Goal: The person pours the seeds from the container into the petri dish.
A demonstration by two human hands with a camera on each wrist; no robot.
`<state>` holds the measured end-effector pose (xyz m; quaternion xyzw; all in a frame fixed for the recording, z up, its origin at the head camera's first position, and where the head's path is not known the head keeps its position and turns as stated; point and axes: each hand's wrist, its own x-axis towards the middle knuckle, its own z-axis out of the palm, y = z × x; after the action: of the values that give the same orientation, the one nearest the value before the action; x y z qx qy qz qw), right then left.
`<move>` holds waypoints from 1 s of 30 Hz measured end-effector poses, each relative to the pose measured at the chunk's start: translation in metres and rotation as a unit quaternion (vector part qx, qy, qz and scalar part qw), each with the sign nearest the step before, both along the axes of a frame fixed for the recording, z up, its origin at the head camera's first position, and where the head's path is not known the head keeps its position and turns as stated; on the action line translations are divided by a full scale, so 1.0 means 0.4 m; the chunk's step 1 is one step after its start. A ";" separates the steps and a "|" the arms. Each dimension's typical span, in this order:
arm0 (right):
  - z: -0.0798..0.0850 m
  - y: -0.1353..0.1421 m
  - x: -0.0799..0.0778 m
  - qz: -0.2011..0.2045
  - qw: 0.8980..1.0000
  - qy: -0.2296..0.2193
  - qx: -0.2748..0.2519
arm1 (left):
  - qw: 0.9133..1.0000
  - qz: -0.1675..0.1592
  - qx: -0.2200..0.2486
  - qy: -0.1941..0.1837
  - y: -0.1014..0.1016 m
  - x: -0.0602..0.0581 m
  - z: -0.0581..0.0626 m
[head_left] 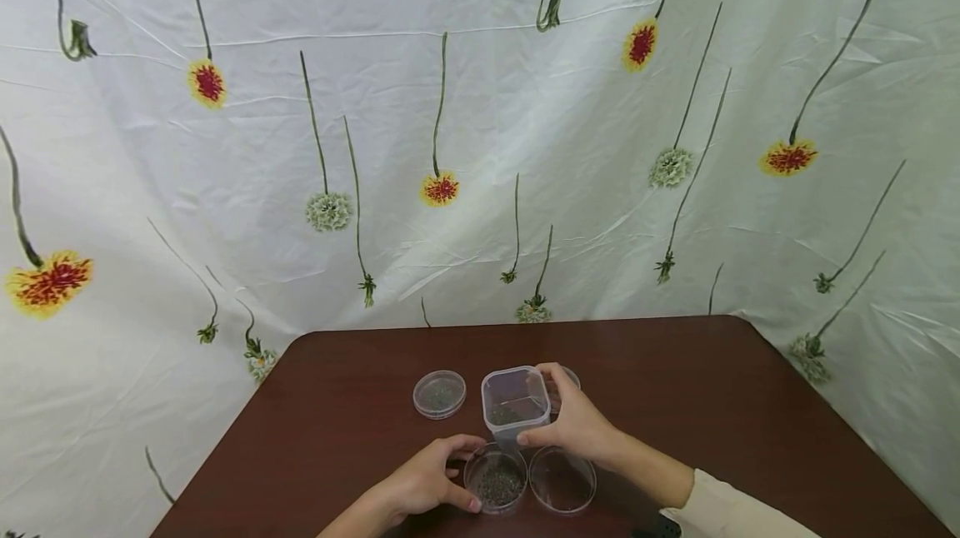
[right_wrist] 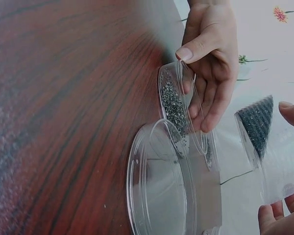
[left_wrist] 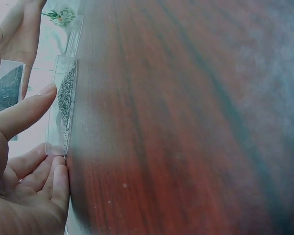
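A square clear plastic container [head_left: 516,392] is gripped by my right hand [head_left: 573,423], the thumb on its near side and the fingers behind. Dark granules [right_wrist: 257,125] lie heaped to one side in it, and it is held tilted above the table. My left hand [head_left: 429,481] holds a round petri dish [head_left: 497,481] by its left side, thumb at the near rim, fingers farther back. Loose dark granules [left_wrist: 66,100] cover part of that dish's floor. Right beside it is a second clear round dish [head_left: 562,484], with no heap visible inside.
A petri dish [head_left: 439,395] with a thin greyish content stands farther back on the left. Another round dish [head_left: 574,377] is mostly hidden behind my right hand. All stand on a dark reddish-brown table [head_left: 360,405], with a flower-print cloth [head_left: 480,122] hanging behind its far edge.
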<state>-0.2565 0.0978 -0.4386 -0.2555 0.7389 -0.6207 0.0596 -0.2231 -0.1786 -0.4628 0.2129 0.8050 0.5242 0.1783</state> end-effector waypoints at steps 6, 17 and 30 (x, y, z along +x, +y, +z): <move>-0.005 -0.002 0.004 0.013 0.997 -0.052 -0.046 | 1.000 0.001 -0.003 -0.001 -0.002 0.001 -0.001; -0.017 -0.024 0.012 0.025 0.970 -0.149 -0.191 | 1.000 0.003 0.001 -0.003 -0.001 0.007 0.003; -0.012 -0.007 0.016 0.017 0.979 -0.131 -0.155 | 1.000 0.002 0.001 0.001 0.001 0.002 0.000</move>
<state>-0.2501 0.0951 -0.4434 -0.1906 0.6152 -0.7546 0.1255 -0.2221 -0.1783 -0.4628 0.2119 0.8054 0.5250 0.1758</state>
